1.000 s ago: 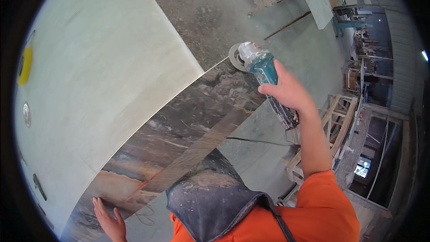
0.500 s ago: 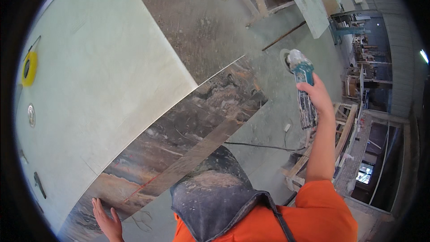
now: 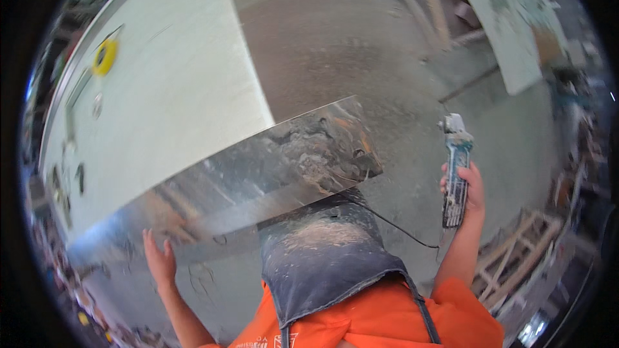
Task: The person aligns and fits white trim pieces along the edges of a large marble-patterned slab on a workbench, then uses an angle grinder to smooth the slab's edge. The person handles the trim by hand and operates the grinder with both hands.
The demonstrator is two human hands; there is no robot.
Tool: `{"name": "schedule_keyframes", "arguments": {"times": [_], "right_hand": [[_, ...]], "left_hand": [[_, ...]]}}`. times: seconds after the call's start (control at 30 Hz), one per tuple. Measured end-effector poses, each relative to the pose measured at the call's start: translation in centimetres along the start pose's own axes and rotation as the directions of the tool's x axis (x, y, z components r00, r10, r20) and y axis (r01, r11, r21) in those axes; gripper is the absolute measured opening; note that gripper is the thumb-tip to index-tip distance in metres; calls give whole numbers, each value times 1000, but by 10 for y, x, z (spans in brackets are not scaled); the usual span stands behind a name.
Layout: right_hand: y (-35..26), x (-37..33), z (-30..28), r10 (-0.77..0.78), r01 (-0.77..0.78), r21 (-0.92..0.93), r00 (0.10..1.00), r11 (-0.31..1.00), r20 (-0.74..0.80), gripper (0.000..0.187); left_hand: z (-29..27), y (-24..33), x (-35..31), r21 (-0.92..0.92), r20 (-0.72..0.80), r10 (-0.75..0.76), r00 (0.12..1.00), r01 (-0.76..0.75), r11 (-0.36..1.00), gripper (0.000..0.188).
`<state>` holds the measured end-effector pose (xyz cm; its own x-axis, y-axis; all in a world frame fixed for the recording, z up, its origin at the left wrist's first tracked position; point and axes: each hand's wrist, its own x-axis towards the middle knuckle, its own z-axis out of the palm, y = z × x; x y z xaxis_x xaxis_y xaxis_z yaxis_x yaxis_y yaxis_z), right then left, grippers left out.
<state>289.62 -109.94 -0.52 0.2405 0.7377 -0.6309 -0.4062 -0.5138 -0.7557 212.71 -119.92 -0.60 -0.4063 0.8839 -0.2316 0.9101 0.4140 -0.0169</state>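
Observation:
My right hand (image 3: 474,188) is wrapped round the body of a teal and black angle grinder (image 3: 459,149), held out to the right of the stone with its dusty head pointing away from me. The grinder's disc is hard to make out, seen nearly edge-on. In front of me lies a long, glossy slab of dark marbled stone (image 3: 316,148) with orange-brown veining. At the slab's near edge, toward its left end, is my left hand (image 3: 159,259), fingers stretched and thumb apart. Whether its fingertips touch the stone I cannot tell.
A large white tabletop (image 3: 174,84) extends beyond the slab, with a yellow ring-shaped item (image 3: 104,57) and small tools at its left. A dark cord (image 3: 403,228) hangs by the grinder. Wooden frames (image 3: 519,254) stand at right; a pale board (image 3: 500,32) is far right.
My view has turned, so the slab looks more level. The grinder has come lower and its head now points straighter away. My left hand has drawn back from the slab's top to its near edge.

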Motion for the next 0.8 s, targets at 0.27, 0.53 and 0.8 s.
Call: {"name": "schedule_keyframes", "arguments": {"times": [0.27,0.53,0.8], "right_hand": [[-36,113,26,-220,-555,480,470,679,855,67],[-137,197,136,111,380,-516,715,767,690,56],[-142,236,282,293,507,-592,550,627,782,67]], "left_hand": [[38,94,-227,-104,195,-430,882,454,885,59],[120,174,-412,-180,457,-696,554,824,537,60],[178,271,-503,-200,602,-733,316,949,245,62]]}}
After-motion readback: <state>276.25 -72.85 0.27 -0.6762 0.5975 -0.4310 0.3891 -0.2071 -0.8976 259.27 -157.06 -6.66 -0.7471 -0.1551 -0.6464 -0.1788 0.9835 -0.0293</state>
